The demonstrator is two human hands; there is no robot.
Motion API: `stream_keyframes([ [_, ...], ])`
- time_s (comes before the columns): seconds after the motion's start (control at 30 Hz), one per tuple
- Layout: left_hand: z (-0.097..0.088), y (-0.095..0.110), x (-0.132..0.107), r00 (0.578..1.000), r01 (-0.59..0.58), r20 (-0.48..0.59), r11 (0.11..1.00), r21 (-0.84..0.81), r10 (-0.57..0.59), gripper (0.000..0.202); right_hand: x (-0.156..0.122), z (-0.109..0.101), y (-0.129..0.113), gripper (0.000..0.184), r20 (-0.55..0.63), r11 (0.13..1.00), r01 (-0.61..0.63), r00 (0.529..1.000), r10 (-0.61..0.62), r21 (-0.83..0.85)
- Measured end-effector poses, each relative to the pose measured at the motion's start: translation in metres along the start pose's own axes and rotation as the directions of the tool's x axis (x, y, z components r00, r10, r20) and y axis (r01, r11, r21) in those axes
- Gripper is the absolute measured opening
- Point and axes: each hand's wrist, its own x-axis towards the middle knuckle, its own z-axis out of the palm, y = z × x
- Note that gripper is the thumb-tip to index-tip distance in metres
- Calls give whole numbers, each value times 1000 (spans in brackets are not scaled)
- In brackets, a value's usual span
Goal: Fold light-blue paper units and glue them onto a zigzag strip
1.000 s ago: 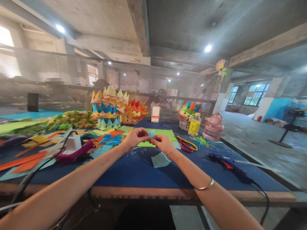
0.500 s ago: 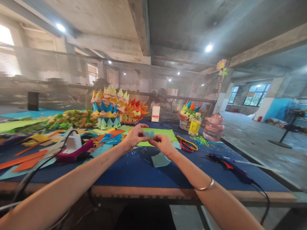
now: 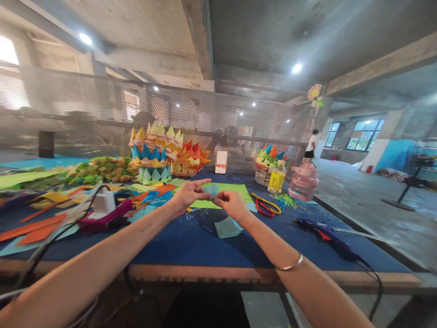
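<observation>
Between my two hands is a small piece of light blue paper point(image 3: 212, 189), held above a lime green sheet point(image 3: 235, 191). My left hand point(image 3: 190, 196) pinches its left side, with the index finger stretched along the top. At its lower right edge, my right hand point(image 3: 230, 202) closes thumb and fingertips on the same paper. Below my right hand, a little stack of light blue paper squares point(image 3: 228, 228) lies on the dark blue tabletop point(image 3: 184, 243). Whether the held piece is folded is hard to make out.
Right of my hands lie scissors point(image 3: 266, 205), a yellow-labelled bottle point(image 3: 277, 177), a pink water jug point(image 3: 303, 182) and a corded glue gun point(image 3: 327, 236). Leftward are a purple power strip point(image 3: 105, 216), paper strips point(image 3: 41, 228) and folded-paper crowns point(image 3: 155, 157). Someone point(image 3: 311, 145) stands far back.
My left hand has shifted slightly left, and its index finger has straightened out. The light blue paper stays between both hands. A person has come into view in the background at right.
</observation>
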Motion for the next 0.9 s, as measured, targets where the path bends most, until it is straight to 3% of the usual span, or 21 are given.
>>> stream_keyframes([
  [0.2, 3, -1, -1, 1000, -15, 4, 999, -32, 16, 68, 0, 1, 3, 29, -11, 1000, 10, 1000, -9, 20],
  [0.4, 7, -6, -2, 997, 25, 74, 997, -73, -20, 32, 2, 2, 8, 37, -63, 999, 48, 997, -49, -15],
  [0.6, 4, -4, -1, 996, 90, -2, 984, -154, -92, 29, 0, 1, 6, 28, -38, 977, 126, 990, -135, -171],
  [0.8, -4, -2, 2, 979, 192, -23, 959, -206, -201, 28, 2, -12, 7, 19, -144, 898, 245, 938, -315, -366],
  [0.9, -5, -3, 3, 974, 222, 6, 951, -216, -227, 25, 1, -14, 6, 34, -137, 845, 317, 903, -408, -429],
])
